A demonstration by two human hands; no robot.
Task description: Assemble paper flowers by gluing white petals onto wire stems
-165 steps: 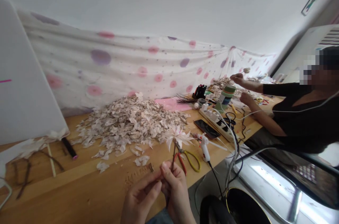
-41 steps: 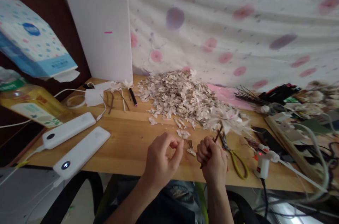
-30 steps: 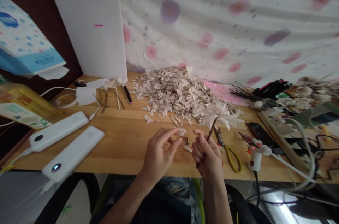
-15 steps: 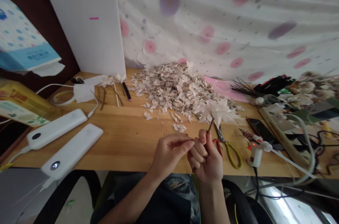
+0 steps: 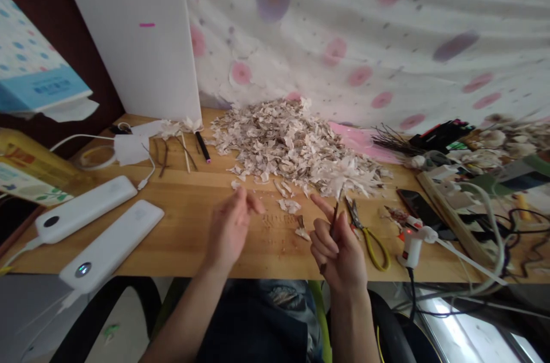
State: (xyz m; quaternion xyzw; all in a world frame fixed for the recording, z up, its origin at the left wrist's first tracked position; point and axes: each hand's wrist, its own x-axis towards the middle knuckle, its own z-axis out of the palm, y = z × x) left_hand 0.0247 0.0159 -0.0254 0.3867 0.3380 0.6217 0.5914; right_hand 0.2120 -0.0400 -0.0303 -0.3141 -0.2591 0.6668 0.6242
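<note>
My right hand (image 5: 341, 251) grips a thin brown stem (image 5: 334, 221), its index finger stretched out to the left. At the stem's far end a white flower of pointed, papery petals (image 5: 350, 176) overlaps the edge of a heap of pale dried petals (image 5: 279, 134). Apart from it, my left hand (image 5: 230, 225) hovers over the wooden table with loosely bent, slightly blurred fingers. No thing shows in that hand. Between the hands lie a loose petal scrap (image 5: 302, 233) and some crumbs. Pliers with yellow and red handles (image 5: 377, 248) lie just right of my right hand.
A hot glue gun (image 5: 413, 245) with a lit red light stands at the right, near a dark phone (image 5: 423, 211) and tangled cables. Two white power banks (image 5: 112, 245) lie on the left. Twigs (image 5: 163, 157) and a black marker (image 5: 203, 147) are at the back left.
My left hand has moved away from my right hand, to the left and slightly up. My right index finger has straightened out. The flower and stem stay in my right hand.
</note>
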